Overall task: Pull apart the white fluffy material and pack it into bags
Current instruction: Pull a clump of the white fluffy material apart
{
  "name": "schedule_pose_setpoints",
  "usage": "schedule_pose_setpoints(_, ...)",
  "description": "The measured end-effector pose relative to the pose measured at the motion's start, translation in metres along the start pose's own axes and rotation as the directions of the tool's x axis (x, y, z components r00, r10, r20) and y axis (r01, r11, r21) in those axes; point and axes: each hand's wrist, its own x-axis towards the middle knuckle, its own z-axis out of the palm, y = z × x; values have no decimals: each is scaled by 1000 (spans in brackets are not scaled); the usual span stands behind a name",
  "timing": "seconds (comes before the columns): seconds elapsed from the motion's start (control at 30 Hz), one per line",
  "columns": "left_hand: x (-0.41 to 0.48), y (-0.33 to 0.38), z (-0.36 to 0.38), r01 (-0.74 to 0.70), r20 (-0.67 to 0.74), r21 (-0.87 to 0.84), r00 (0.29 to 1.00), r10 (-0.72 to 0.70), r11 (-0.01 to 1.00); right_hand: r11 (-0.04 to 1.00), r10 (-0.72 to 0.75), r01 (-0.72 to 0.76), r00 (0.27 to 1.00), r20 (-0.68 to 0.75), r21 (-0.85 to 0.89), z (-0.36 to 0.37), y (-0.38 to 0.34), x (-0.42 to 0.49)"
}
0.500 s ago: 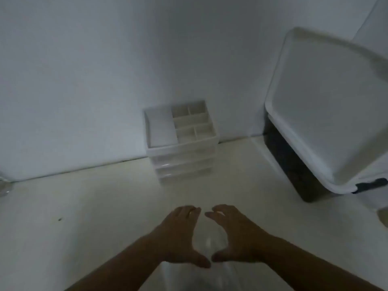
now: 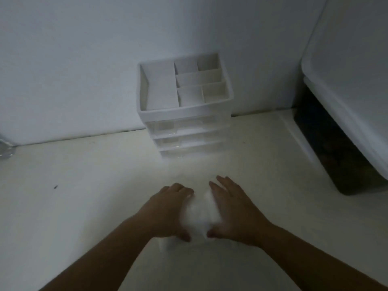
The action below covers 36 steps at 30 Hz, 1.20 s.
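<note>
Nearest the camera, two bare forearms reach in from the bottom edge and meet over a pale tabletop (image 2: 79,217). Between the hands sits a clump of white fluffy material (image 2: 201,213), resting on the table and touched on both sides. The left hand (image 2: 168,211) lies against the clump's left side with its fingers curled over the top and close together, and its thumb is tucked in at the near edge. The right hand (image 2: 235,215) cups the right side with its fingers almost straight and slightly spread, pointing away from the person, and its thumb is bent in towards the left thumb at the near edge. Just under the left wrist a faint translucent edge (image 2: 162,244) shows on the table; in the dim light I cannot tell whether it is a bag. Further left on the table lies a small dark speck (image 2: 55,187), well apart from the hands. Beyond the hands stands a white drawer organiser (image 2: 184,114) with three clear drawers and an open top tray split into compartments, set back against the white wall (image 2: 84,59). At the far left edge a clear, shiny object (image 2: 6,150) is cut off by the frame. On the right stands a large dark-sided bin (image 2: 336,148) beneath a white lid (image 2: 352,70).
</note>
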Motion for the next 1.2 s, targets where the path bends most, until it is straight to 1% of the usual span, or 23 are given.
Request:
schedule_pose_setpoints(0.1, 4, 0, -6, 46, -30, -51, 998, -48, 998, 984, 72, -60, 995, -66, 167, -3, 5, 9)
schedule_pose_setpoints(0.27, 7, -3, -8, 83, -36, -94, 996, -87, 992, 952, 132, -94, 985, -112, 293, 11, 14, 10)
schedule_pose_setpoints(0.37, 11, -5, -12, 117, -49, -127, 991, -124, 985, 946, 171, -125, 976, -132, 300, 16, 15, 13)
schedule_pose_setpoints(0.47, 17, -8, -20, 128, -58, -147, 989, -138, 981, 951, 175, -112, 963, -205, 288, 12, 13, 26)
schedule_pose_setpoints(0.57, 21, -14, -28, 116, -114, -204, 983, -141, 972, 927, 181, -91, 958, -222, 364, 6, 9, 43)
schedule_pose_setpoints(0.63, 24, -20, -29, 96, -130, -255, 983, -133, 962, 892, 171, -47, 956, -238, 450, 8, 13, 52)
schedule_pose_setpoints(0.7, 26, -26, -27, 43, -164, -299, 982, -95, 953, 831, 206, -8, 933, -295, 556, 12, 15, 54)
schedule_pose_setpoints(0.73, 25, -27, -26, 15, -183, -312, 980, -75, 950, 787, 242, 14, 913, -330, 616, 13, 15, 51)
schedule_pose_setpoints(0.8, 26, -28, -23, -32, -230, -313, 972, -43, 949, 686, 341, 94, 834, -434, 721, 10, 14, 48)
schedule_pose_setpoints(0.83, 27, -28, -17, -54, -285, -302, 958, -36, 952, 653, 383, 125, 797, -468, 747, 9, 15, 48)
schedule_pose_setpoints(0.87, 28, -29, -8, -61, -341, -270, 939, -36, 961, 639, 398, 142, 780, -483, 756, 9, 16, 50)
schedule_pose_setpoints(0.93, 27, -19, 8, -31, -402, -174, 915, -42, 984, 670, 388, 116, 787, -479, 733, 14, 19, 43)
schedule_pose_setpoints(0.97, 25, -15, 16, -23, -446, -161, 894, -52, 987, 680, 379, 110, 793, -476, 725, 16, 17, 37)
schedule_pose_setpoints(1.03, 21, -3, 30, -22, -526, -144, 849, -58, 989, 653, 391, 102, 804, -449, 750, 20, 16, 20)
schedule_pose_setpoints(1.07, 19, 3, 34, -27, -565, -106, 824, -38, 994, 632, 394, 99, 813, -429, 769, 23, 15, 12)
schedule_pose_setpoints(1.13, 18, 12, 38, -73, -660, -8, 750, 49, 997, 568, 416, 87, 828, -377, 818, 29, 11, -2)
schedule_pose_setpoints(1.17, 17, 16, 39, -126, -719, 12, 688, 96, 992, 502, 441, 89, 830, -343, 860, 32, 9, -7)
schedule_pose_setpoints(1.2, 16, 21, 40, -202, -772, 0, 622, 129, 979, 414, 464, 100, 832, -304, 905, 34, 7, -13)
